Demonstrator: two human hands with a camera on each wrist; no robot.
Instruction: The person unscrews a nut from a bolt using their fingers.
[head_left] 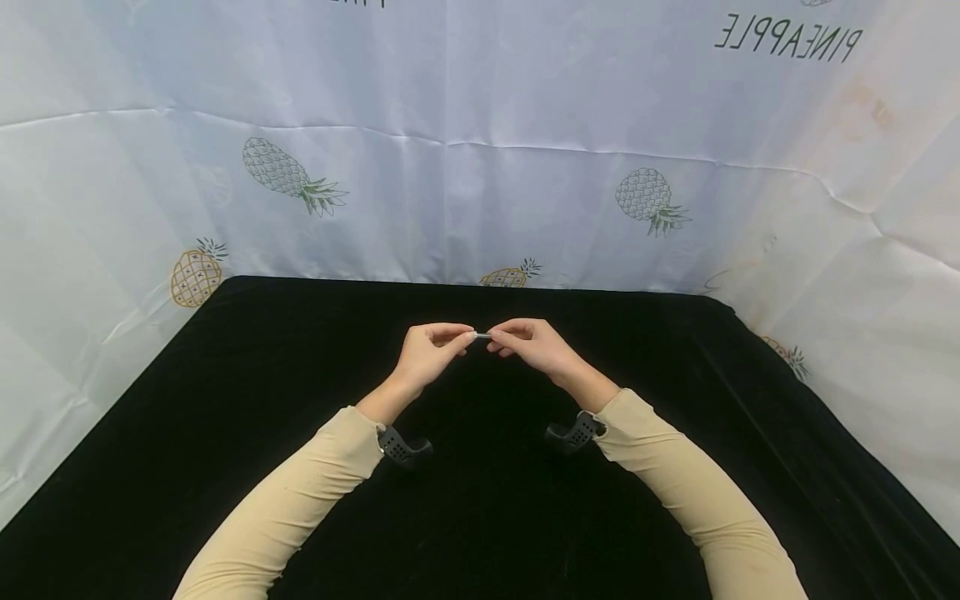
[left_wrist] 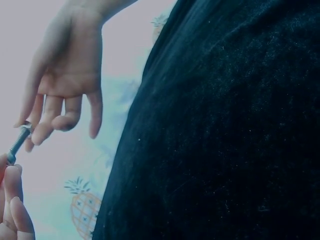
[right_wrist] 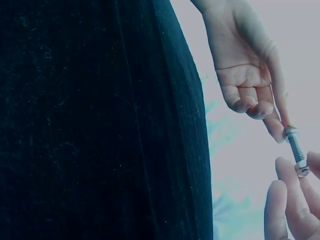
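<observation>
A small silver bolt (right_wrist: 296,146) is held between my two hands, above the black-covered table. At its one end my left hand (head_left: 430,358) pinches it between thumb and fingertips. Thumb and fingers of my right hand (head_left: 534,343) pinch the other end, where a hex nut (right_wrist: 301,168) shows around the thread. In the left wrist view the bolt's shank runs slanted between both hands' fingertips, with the right hand (left_wrist: 70,65) above it. Some fingers of both hands are loosely bent beside the pinch.
Black cloth (head_left: 480,500) covers the table. A pale curtain (head_left: 480,208) with pineapple prints stands behind the table and at both sides. Each wrist carries a dark strap-on device, one at the left wrist (head_left: 406,448) and one at the right wrist (head_left: 573,432).
</observation>
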